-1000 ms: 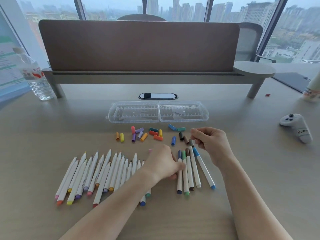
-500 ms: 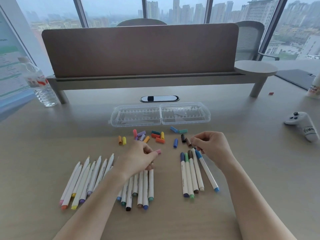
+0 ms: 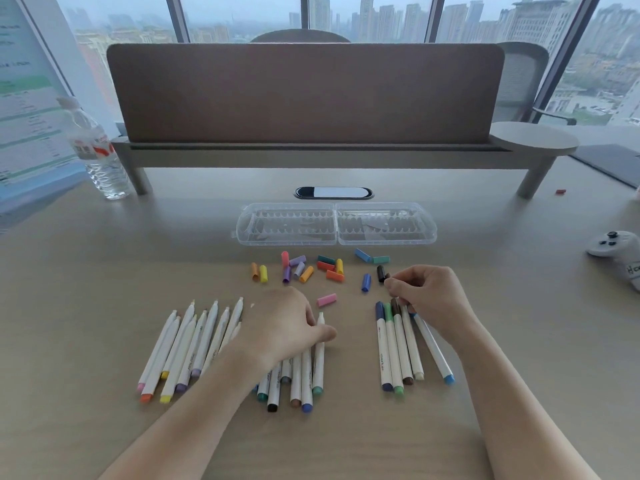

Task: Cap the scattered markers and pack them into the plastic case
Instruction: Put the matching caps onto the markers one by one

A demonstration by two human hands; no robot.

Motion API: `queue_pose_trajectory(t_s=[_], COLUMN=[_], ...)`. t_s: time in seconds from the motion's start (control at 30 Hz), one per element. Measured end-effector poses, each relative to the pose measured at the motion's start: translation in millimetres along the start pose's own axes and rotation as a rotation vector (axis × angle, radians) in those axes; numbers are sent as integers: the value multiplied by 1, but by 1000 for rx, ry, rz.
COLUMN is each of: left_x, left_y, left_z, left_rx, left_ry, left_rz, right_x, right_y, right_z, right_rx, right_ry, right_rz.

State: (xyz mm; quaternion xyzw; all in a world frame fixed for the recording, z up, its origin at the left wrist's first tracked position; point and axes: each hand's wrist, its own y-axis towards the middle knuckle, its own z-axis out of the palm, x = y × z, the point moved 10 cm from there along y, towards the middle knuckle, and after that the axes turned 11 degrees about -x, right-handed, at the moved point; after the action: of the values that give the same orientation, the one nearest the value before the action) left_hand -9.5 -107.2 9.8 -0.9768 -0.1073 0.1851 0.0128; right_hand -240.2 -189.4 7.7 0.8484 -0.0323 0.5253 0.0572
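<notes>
Many uncapped white markers (image 3: 194,344), loose caps (image 3: 313,268)

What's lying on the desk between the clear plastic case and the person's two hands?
In the head view, loose marker caps lie scattered between the plastic case and the left hand and right hand; a pink cap lies nearest.

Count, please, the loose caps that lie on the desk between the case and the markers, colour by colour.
Orange or red-orange caps: 4
Yellow caps: 2
Pink caps: 2
Purple or lilac caps: 3
Green caps: 2
Blue caps: 2
Black cap: 1
Total: 16
</notes>
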Motion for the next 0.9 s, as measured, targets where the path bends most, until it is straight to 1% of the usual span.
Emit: queue_pose_trajectory(t_s=[0.1,0.2,0.3,0.4,0.47,0.57,0.67,0.77,0.9], left_x=[-8,-18,-23,-21,-18,-10,-9,-6,-3], left_y=[1,0,-2,0,5,9,8,11,14], left_z=[4,0,-5,-5,-5,-9,-12,-10,-1], left_rx=[17,-3,-7,-19,-48,-78,-46,2,73], left_ry=[134,228,234,166,13,-365,-671,-868,-1030], left_rz=[25,72,74,65,48,6,-11,-77,-144], right_x=[0,0,1,1,1,-3,-5,-1,12], right_y=[0,0,-1,1,4,7,10,19,46], right_z=[0,0,0,-5,-8,-12,-13,-9,1], right_rx=[1,-1,-8,-36,-58,-87,-100,-111,-143], right_ry=[-8,-10,7,16,26,36,33,5,-180], right_rz=[-5,-3,-3,-6,-6,11,21,-8,-138])
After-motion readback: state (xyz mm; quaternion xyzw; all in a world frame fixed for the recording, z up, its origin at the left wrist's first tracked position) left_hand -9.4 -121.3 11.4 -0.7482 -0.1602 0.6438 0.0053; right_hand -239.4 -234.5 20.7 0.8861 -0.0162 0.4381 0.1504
